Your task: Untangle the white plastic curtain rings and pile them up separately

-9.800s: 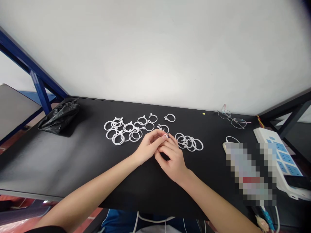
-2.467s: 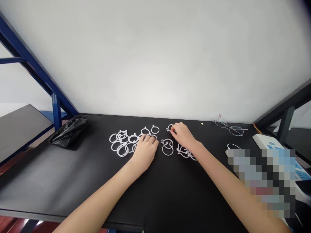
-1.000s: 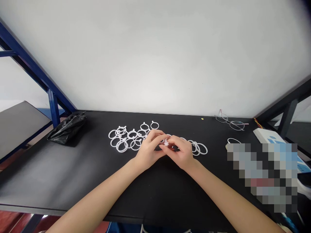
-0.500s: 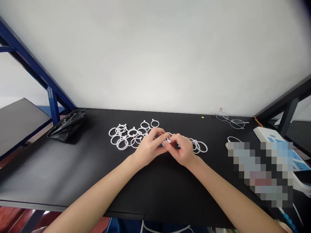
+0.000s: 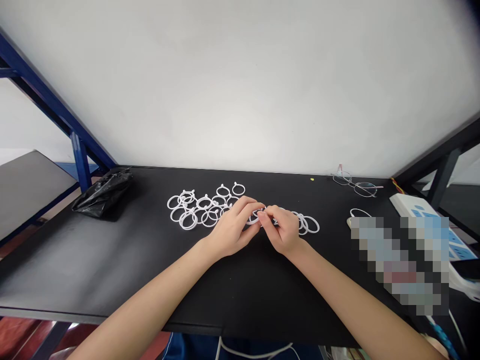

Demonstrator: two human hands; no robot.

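My left hand (image 5: pixel 235 224) and my right hand (image 5: pixel 282 229) meet above the middle of the black table (image 5: pixel 240 295). Between them is a white curtain ring (image 5: pixel 254 220), partly covered by my fingers. Both hands are closed in a pinch on it, fingertips almost touching; the exact grip point is hidden. Left of my left hand lies a loose pile of white curtain rings (image 5: pixel 188 220), several overlapping, each with a small knob or eyelet. Another group of white rings (image 5: pixel 312 224) lies beside and behind my right hand, partly hidden by it.
A crumpled black plastic bag (image 5: pixel 105 194) sits at the far left. Wire-framed glasses (image 5: pixel 364 189) rest near the wall on the right. A white power strip (image 5: pixel 407 204) and a blurred-out object (image 5: pixel 397 265) are at the right edge. A blue metal post (image 5: pixel 80 160) stands at left.
My fingertips have drawn closer together around the ring, and my left fingers have curled in slightly. The piles of rings lie as before; the view has shifted a little.
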